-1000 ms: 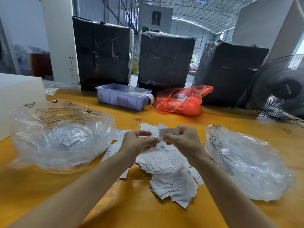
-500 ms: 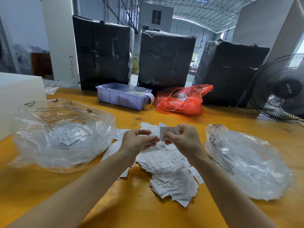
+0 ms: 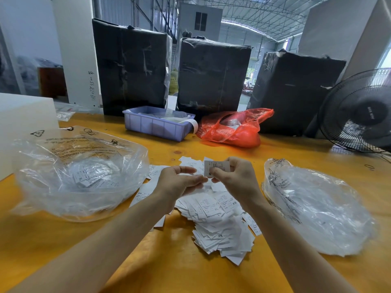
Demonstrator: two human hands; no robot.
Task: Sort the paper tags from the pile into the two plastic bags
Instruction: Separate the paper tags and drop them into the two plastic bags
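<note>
Here the right hand (image 3: 237, 179) pinches a tag (image 3: 216, 167) above the pile (image 3: 220, 225)

pile of paper tags (image 3: 215, 218): bore "XS", "XL" | left plastic bag (image 3: 80, 172): recycling triangle; tag inside read "XL"

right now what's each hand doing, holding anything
Left hand: fingers loosely curled beside the tag, holding nothing that shows.
Right hand: pinches one paper tag above the pile.
</note>
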